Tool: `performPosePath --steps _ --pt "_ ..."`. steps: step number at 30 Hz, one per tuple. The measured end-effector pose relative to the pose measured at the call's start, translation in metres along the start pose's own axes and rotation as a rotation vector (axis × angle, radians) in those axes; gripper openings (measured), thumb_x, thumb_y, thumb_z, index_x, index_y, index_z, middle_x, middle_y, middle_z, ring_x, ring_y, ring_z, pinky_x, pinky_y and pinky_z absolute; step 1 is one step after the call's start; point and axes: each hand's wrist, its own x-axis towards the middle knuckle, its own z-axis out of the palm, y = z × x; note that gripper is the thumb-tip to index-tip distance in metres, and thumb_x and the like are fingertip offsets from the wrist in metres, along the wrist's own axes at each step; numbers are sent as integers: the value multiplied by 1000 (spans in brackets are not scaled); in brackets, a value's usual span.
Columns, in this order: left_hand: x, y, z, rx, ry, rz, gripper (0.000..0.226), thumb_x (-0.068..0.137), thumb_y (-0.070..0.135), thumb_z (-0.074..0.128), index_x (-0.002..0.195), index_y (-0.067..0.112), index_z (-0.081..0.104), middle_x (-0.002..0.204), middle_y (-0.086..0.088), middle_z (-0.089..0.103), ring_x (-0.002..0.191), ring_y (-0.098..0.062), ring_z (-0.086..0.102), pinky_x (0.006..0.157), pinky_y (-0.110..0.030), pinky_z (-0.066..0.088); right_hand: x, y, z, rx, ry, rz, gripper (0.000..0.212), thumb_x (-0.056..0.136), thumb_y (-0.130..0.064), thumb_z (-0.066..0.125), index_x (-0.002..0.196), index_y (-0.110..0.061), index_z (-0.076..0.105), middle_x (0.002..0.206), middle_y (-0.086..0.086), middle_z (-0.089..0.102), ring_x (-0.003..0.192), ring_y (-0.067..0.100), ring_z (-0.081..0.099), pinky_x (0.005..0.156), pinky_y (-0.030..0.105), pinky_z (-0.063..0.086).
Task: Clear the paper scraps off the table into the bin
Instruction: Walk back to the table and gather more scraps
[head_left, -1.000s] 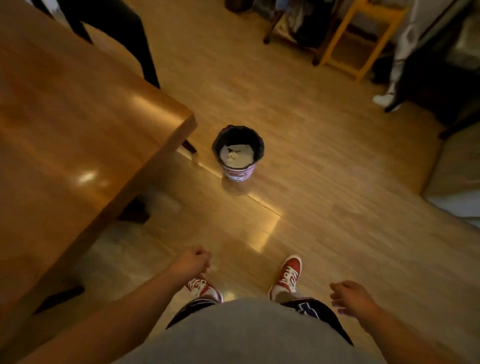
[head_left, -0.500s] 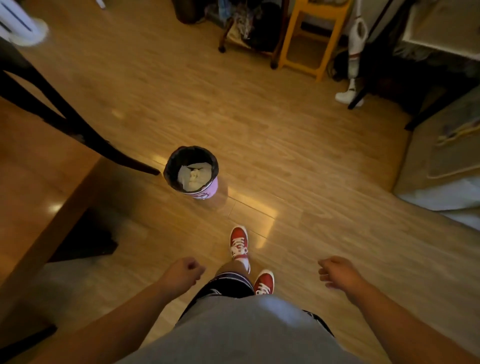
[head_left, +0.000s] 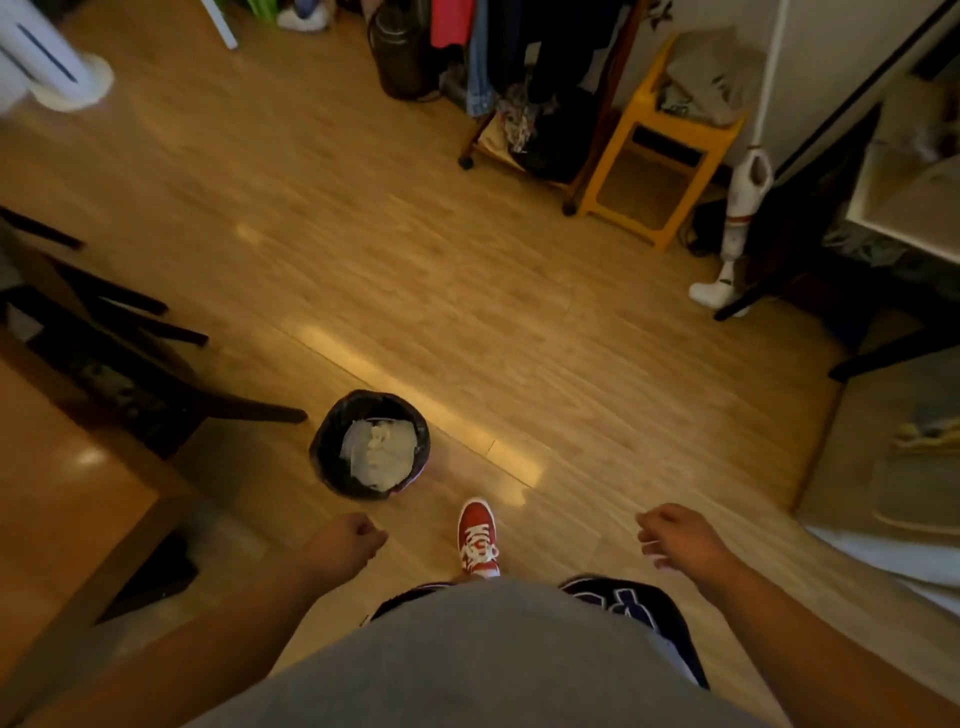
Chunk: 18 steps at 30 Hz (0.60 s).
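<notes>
A small round bin (head_left: 324, 441) with a black liner stands on the wooden floor just ahead of me, left of centre. White paper scraps (head_left: 378, 453) lie inside it. The wooden table (head_left: 62, 499) shows only a corner at the left edge, with no scraps visible on that part. My left hand (head_left: 345, 540) hangs curled in a loose fist just below and beside the bin, with nothing seen in it. My right hand (head_left: 672, 535) hangs to the right with fingers curled and nothing seen in it.
A dark chair (head_left: 130, 364) stands beside the table at left. My red shoe (head_left: 478, 538) is on the floor right of the bin. A yellow stool (head_left: 660, 150), a clothes rack (head_left: 524, 93) and a white stick vacuum (head_left: 735, 228) line the far wall. A mat (head_left: 893, 467) lies at right.
The view has swung right and away from the table, which now shows only a corner. The bin has come closer to me. Both hands stay low and curled.
</notes>
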Motion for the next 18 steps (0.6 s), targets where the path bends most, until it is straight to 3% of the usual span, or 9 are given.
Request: performPosePath --steps 7,13,18 --pt "56 150 -45 -10 38 117 25 90 34 57 83 11 63 81 -14 70 81 -32 69 75 -47 57 50 -49 -65 -78 20 98 21 91 -18 60 90 3 60 85 21 64 70 31 59 64 36 46" --pt "104 263 -72 -100 -15 175 30 92 37 56 88 8 64 89 -12 70 83 -23 67 72 -35 50 133 -122 -126 -154 -2 142 20 90 -15 62 81 1 56 78 20 62 65 30 56 62 36 43" --pt "126 294 -96 -160 59 95 24 92 36 56 88 13 63 86 -7 69 80 -17 66 63 -26 47 196 -219 -158 -317 -85 85 19 89 -18 61 83 0 56 79 20 62 64 28 56 60 33 43"
